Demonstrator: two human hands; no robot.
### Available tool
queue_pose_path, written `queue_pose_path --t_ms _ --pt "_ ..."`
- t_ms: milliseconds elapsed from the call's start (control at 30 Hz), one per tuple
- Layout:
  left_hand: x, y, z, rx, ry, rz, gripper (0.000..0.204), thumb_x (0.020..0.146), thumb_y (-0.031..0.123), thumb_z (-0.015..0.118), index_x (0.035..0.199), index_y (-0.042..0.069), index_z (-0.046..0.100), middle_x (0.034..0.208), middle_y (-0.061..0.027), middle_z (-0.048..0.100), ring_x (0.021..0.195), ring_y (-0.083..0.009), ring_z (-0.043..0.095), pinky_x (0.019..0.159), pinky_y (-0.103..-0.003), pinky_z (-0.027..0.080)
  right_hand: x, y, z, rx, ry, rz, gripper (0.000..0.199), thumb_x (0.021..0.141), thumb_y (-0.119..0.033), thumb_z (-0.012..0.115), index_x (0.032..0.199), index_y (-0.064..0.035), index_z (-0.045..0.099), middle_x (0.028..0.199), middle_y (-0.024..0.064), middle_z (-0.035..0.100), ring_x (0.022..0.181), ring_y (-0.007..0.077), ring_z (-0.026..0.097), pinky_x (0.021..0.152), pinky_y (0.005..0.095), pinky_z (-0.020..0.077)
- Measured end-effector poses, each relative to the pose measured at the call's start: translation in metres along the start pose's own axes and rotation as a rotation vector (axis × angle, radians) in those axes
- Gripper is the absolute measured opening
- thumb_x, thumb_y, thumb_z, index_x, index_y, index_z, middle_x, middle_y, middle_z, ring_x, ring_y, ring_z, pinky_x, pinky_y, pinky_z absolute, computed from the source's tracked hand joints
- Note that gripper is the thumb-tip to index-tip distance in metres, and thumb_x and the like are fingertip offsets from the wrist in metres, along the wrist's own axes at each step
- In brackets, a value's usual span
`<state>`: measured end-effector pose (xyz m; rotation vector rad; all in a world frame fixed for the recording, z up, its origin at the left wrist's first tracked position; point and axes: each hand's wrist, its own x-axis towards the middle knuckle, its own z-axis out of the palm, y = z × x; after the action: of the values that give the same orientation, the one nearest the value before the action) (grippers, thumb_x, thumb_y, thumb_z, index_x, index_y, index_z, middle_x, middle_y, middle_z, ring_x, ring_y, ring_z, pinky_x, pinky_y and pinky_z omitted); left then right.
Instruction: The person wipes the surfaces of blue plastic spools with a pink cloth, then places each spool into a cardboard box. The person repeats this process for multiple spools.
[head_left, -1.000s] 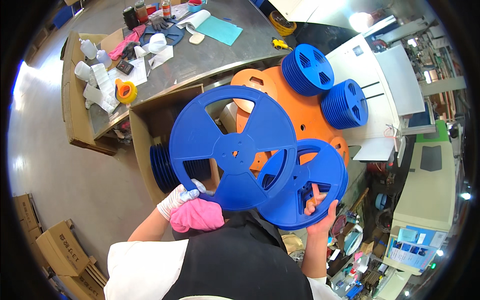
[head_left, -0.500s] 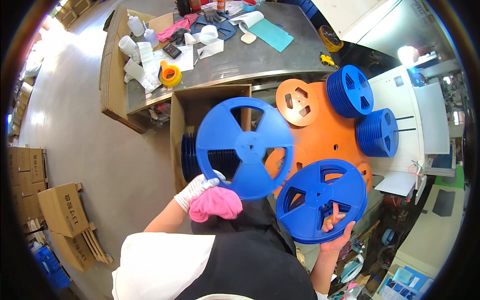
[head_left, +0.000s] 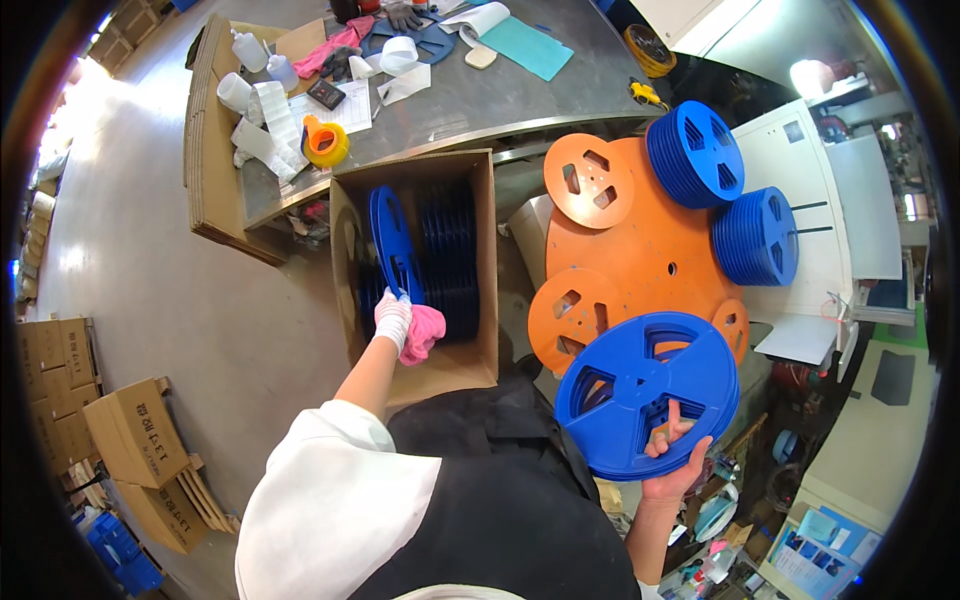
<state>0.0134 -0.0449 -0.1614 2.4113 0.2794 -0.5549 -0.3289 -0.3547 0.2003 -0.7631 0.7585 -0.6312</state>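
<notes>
The left hand (head_left: pixel 393 318), in a white fabric glove, reaches over the open brown cardboard box (head_left: pixel 486 270) near the middle of the scene, its fingers closed on the near edge of a single bright blue round plastic reel (head_left: pixel 385 228). That reel stands on edge within the box, seen almost side-on, and just to its right is a row of dark blue upright plastic reels (head_left: pixel 447 225). A bunched pink cloth (head_left: pixel 424 333) hangs at the right side of the same hand. The bare right hand (head_left: pixel 680 455), at the near right, is partly closed on a tilted stack of blue three-windowed plastic reels (head_left: pixel 640 381): the thumb lies by the outer rim, while fingers show through one window. Beyond that stack is a broad flat orange platform (head_left: pixel 640 250), with a pale orange slotted disc (head_left: pixel 592 183) at its far left and another orange slotted disc (head_left: pixel 575 318) at its near left. At the platform's far right are two piles of blue reels, one farther away (head_left: pixel 715 160) and one nearer (head_left: pixel 772 240). On the grey metal table (head_left: pixel 470 110) at the far side sit an orange-and-yellow tape dispenser (head_left: pixel 325 142) toward the left and a teal sheet (head_left: pixel 535 50) toward the right.
</notes>
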Motion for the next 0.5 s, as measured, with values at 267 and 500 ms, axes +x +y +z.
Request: queue_pose_path --t_ms 267,500 --pt "-0.009 -0.013 0.058 0.044 -0.145 0.066 0.042 0.088 0.015 0.059 0.128 0.005 0.05 0.116 -0.0137 0.064 0.101 -0.032 0.065 0.087 -0.043 0.054 -0.008 -0.001 0.001 -0.008 0.044 -0.009 0.047 0.096 -0.051 0.054 0.105 -0.0055 0.058 0.16 0.0229 0.013 0.068 0.0167 0.064 0.056 0.0286 0.052" --pt "-0.038 0.003 0.034 -0.242 -0.267 -0.159 0.049 0.092 0.022 0.063 0.137 0.013 0.047 0.097 -0.0141 0.065 0.083 -0.0256 0.06 0.08 -0.035 0.049 -0.01 -0.003 -0.009 0.115 -0.054 0.016 0.05 0.096 -0.052 0.054 0.106 -0.0035 0.059 0.162 0.0157 0.016 0.063 0.0151 0.054 0.055 0.0277 0.0424"
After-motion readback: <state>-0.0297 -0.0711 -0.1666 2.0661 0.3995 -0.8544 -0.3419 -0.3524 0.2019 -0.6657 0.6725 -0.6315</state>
